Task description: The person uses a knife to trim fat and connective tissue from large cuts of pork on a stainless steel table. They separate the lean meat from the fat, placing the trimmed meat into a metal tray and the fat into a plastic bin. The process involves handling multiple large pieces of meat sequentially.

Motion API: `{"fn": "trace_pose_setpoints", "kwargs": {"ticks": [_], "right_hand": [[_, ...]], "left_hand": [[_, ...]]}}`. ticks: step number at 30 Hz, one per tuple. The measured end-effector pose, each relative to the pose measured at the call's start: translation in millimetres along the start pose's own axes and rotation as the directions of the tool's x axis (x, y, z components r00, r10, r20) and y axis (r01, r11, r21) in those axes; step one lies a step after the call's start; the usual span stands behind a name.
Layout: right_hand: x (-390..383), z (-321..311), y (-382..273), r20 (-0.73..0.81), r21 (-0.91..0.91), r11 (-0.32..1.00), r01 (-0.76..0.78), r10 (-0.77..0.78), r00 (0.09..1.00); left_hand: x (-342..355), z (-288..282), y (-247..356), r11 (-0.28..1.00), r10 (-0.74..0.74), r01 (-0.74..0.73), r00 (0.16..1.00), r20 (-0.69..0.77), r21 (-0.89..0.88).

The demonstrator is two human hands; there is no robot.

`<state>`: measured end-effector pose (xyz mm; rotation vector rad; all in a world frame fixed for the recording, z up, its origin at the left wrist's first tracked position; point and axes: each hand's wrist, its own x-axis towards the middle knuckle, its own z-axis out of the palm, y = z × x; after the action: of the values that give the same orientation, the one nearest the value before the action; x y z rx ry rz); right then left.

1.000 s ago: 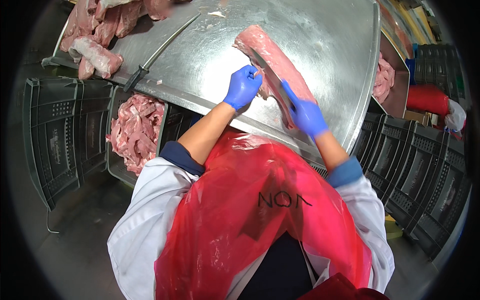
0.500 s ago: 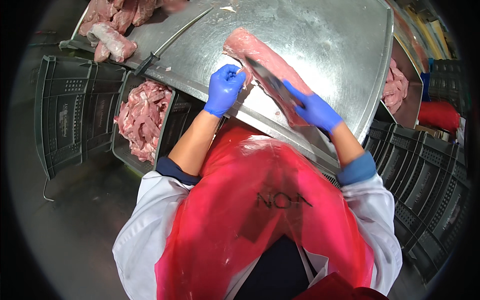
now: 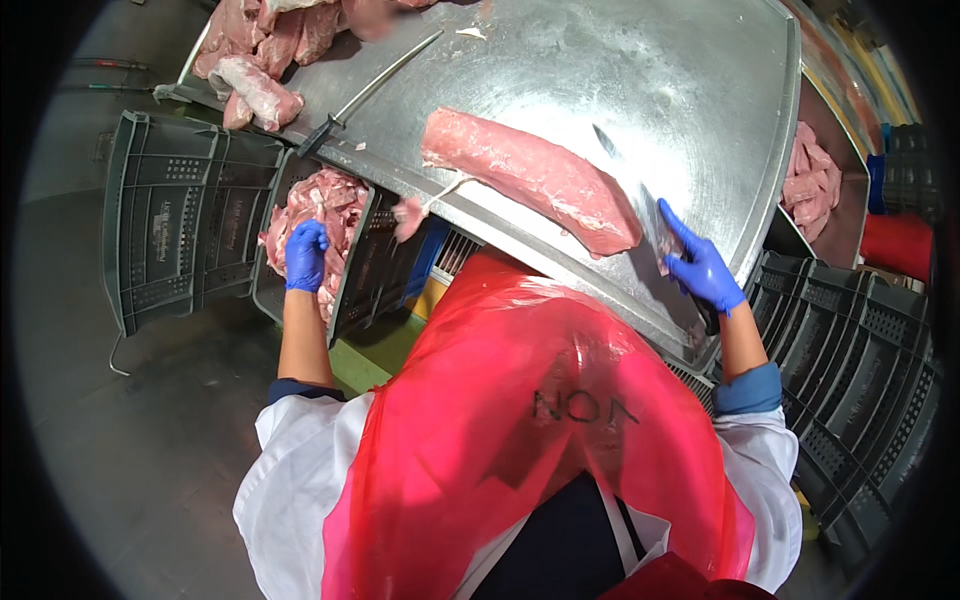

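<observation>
A trimmed pink pork loin (image 3: pixel 530 180) lies on the metal worktable. Just right of it, my blue-gloved right hand (image 3: pixel 705 270) grips a knife (image 3: pixel 655 225), index finger stretched along it and the blade pointing away from me. A thin meat scrap (image 3: pixel 408 216) with a pale strand hangs over the table's front edge, left of the loin. My blue-gloved left hand (image 3: pixel 306 255) is above a crate of meat trimmings (image 3: pixel 335 195), its fingers curled closed. Whether a piece is still pinched in them is hidden.
A sharpening steel (image 3: pixel 370 90) lies at the table's left side, near a pile of meat pieces (image 3: pixel 262 85). Another grey crate (image 3: pixel 185 220) stands at the far left. On the right are a bin of meat (image 3: pixel 812 185) and stacked dark crates (image 3: pixel 840 350).
My left hand has moved from the loin leftward to the trimmings crate. The right hand has drawn the knife off the loin, to the right and nearer me. The loin lies more crosswise.
</observation>
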<state>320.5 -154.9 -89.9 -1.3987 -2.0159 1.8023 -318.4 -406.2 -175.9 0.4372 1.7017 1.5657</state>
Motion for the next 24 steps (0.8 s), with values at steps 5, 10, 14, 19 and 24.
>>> {"fn": "trace_pose_setpoints", "kwargs": {"ticks": [5,10,14,19,24], "right_hand": [[56.2,30.7,-3.7,-0.164,-0.023,0.991,0.131,-0.133,0.977],[108.1,84.4,-7.7,-0.171,-0.508,0.826,0.245,-0.375,0.911],[112.7,69.7,3.4,-0.239,-0.496,0.839,0.224,-0.38,0.894],[95.4,38.4,-1.2,-0.279,-0.532,0.847,0.003,-0.179,0.943],[114.7,48.5,-32.3,-0.307,-0.492,0.866,0.084,-0.263,0.915]], "left_hand": [[27.8,49.1,-8.1,0.731,0.225,-0.285,0.958,0.175,0.62],[5.4,267.3,-62.3,0.314,0.201,-0.418,0.907,0.37,0.853],[26.9,324.0,-83.1,0.673,0.146,-0.217,0.976,0.16,0.708],[53.0,323.9,-92.4,0.769,-0.016,-0.134,0.973,0.228,0.625],[46.9,351.0,-51.7,0.826,-0.553,0.458,0.77,0.319,0.327]]}}
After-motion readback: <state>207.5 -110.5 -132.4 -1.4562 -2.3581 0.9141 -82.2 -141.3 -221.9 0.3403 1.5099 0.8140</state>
